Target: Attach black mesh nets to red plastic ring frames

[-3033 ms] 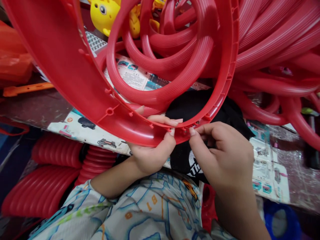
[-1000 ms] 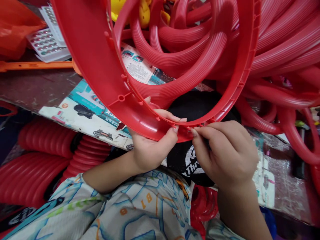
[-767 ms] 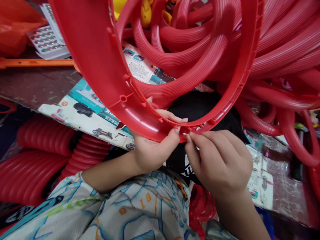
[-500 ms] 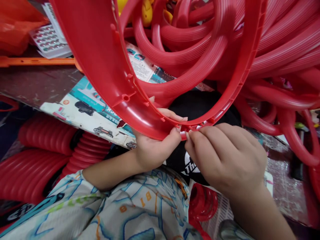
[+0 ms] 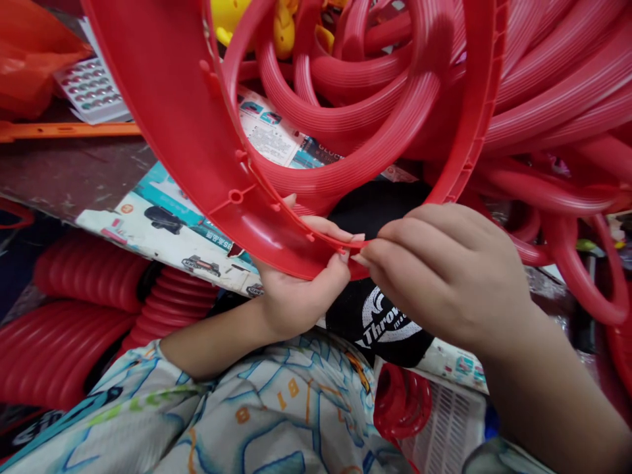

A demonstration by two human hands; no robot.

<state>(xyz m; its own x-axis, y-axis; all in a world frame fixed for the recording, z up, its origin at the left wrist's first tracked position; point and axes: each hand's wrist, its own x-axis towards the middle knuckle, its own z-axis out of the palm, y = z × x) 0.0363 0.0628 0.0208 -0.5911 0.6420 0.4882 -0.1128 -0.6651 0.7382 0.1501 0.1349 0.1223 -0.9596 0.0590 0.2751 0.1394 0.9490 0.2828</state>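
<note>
A large red plastic ring (image 5: 170,125) with an open channel, small pegs and ribs along its inside stands tilted in front of me. My left hand (image 5: 303,283) grips its lower edge, thumb inside the channel and fingers behind. Close beside it, my right hand (image 5: 444,276) pinches the bottom of the ring, fingertips pressed together near the left thumb. Whether a small part sits between those fingertips is hidden. Below the hands lies a black fabric piece (image 5: 390,329) with a white printed logo.
Many ribbed red rings (image 5: 553,99) are piled at the back right. Stacked red rings (image 5: 83,322) sit at lower left. A printed cardboard sheet (image 5: 182,230) covers the table edge. A white tray of small round pieces (image 5: 96,89) and an orange strip (image 5: 74,130) lie at upper left.
My right hand has risen slightly and turned, now covering more of the ring's bottom. The ring has shifted a little left in view, and more of the black fabric's logo shows.
</note>
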